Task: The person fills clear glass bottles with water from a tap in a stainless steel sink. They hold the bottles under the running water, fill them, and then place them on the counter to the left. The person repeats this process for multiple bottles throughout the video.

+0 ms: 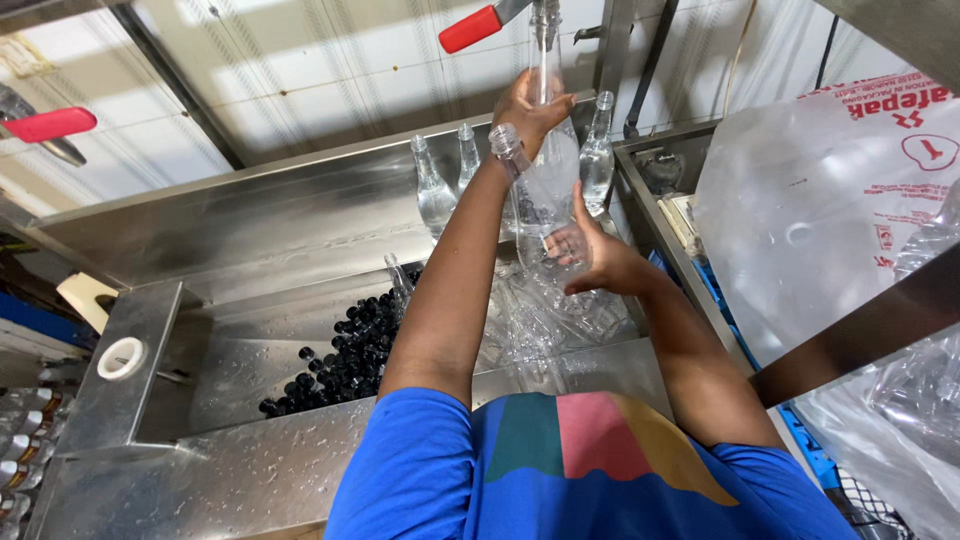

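crowding black caps (345,360), empty bottles (540,320) below

Steel trough (250,235), black caps (345,360), clear bottles (545,315)

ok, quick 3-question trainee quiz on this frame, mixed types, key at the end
1. True or false: the left hand grips the upper part of the clear bottle under the tap.
2. The right hand supports the bottle at: A) its cap B) its lower part C) nowhere.
3. What colour are the caps piled in the steel trough?

Key: 1 true; 2 B; 3 black.
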